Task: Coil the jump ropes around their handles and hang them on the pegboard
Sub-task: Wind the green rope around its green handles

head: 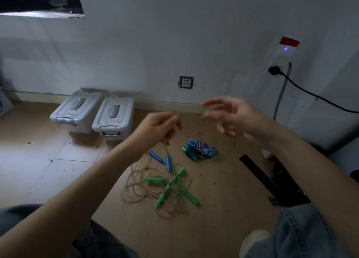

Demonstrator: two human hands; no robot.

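The tan wood-look floor [48, 170] fills the lower part of the view, and a pale wall [174, 34] rises behind it. Taking the tangle of loose jump ropes [165, 184] in the middle of the floor as the landmark, two grey lidded plastic storage boxes [93, 114] stand side by side beyond it and to its left, against the skirting. The person's denim-clad legs [303, 232] sit nearer the camera than the tangle, one on each side. The left hand [157, 127] is raised above the tangle, its fingers closed around a thin translucent green cord [189, 114] that runs across to the right hand [235, 118]. The right hand, above and to the right of the tangle, pinches the cord's other end between thumb and forefinger, with the remaining fingers spread loose; both hands are blurred. From the left hand the cord drops towards the tangle. The tangle itself is a heap of thin yellowish and green cords with several green plastic handles [155, 179] and two blue plastic handles [168, 162] lying among them. Just beyond the tangle and to its right lies a coiled blue-and-white braided rope bundle [202, 150]. Further right of the tangle, a black strap [258, 172] lies on the floor. A dark-framed wall socket [186, 82] sits on the wall above the tangle.
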